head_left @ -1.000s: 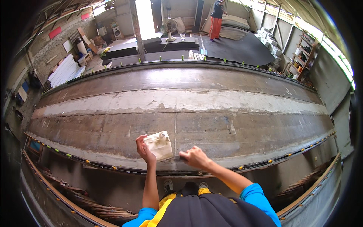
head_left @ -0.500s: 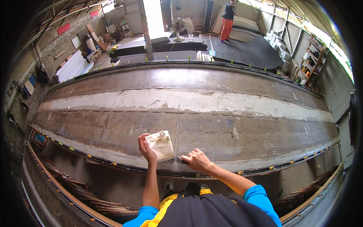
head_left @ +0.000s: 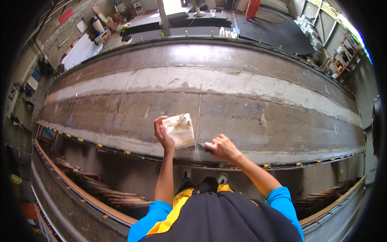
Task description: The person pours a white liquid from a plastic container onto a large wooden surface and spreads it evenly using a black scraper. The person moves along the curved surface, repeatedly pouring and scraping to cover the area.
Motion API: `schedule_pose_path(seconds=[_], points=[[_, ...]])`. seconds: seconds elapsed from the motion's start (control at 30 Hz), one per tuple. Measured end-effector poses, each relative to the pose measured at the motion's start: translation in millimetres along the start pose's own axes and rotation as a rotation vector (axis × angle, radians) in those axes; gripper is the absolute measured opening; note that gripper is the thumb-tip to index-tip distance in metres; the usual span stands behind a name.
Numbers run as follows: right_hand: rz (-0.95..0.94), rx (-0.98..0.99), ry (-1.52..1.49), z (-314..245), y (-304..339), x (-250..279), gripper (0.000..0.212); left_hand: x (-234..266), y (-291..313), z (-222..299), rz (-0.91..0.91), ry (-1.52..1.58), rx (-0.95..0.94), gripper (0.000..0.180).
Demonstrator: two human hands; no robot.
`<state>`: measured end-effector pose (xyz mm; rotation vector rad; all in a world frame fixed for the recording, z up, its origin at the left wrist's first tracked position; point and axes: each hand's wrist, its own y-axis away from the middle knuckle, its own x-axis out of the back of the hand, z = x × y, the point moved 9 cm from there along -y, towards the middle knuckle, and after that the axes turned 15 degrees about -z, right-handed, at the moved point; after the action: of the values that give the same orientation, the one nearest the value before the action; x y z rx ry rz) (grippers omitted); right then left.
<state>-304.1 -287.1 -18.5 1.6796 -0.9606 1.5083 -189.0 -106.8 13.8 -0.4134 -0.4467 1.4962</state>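
Note:
My left hand [head_left: 164, 134] grips a cream-coloured, square-sided plastic container [head_left: 180, 133] by its left side. A round pale neck or cap shows at its upper right corner, with brownish stains beside it. Just to the right, my right hand [head_left: 222, 147] is closed round a small dark flat tool, like a scraper blade [head_left: 204, 147]. The tool points left, low over the table's near border, beside a thin pale seam line [head_left: 199, 109]. Whether the blade touches the surface I cannot tell.
The long worn brown table [head_left: 133, 107] has a pale band [head_left: 153, 76] along it and yellow and green clips on its edges. Behind me stands another long table [head_left: 80, 201]. Beyond, a person in red trousers [head_left: 252, 9] stands on dark sheeting [head_left: 274, 34].
The whole view has tilted downward, so the table and hands sit higher in the picture. Against the table, both hands have hardly moved and keep hold of the container and the tool.

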Motion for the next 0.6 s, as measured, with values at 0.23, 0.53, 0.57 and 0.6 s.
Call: schedule_pose_path(seconds=[0.23,0.53,0.57,0.6], points=[[0.045,-0.234,-0.018,76.5,-26.3,14.2,0.020,-10.3,-6.1,20.0,-0.052,0.019,-0.058,0.053],[-0.124,-0.122,-0.082,25.1,-21.4,1.3,0.030,11.0,-18.1,37.2,-0.064,-0.013,-0.111,0.051],[-0.057,-0.144,-0.052,36.5,-30.3,7.1,0.029,10.8,-19.8,40.6,-0.080,-0.024,-0.123,0.052],[0.004,-0.156,-0.104,46.7,-38.9,11.6,0.027,8.5,-20.7,41.4,-0.095,-0.028,-0.131,0.052]])
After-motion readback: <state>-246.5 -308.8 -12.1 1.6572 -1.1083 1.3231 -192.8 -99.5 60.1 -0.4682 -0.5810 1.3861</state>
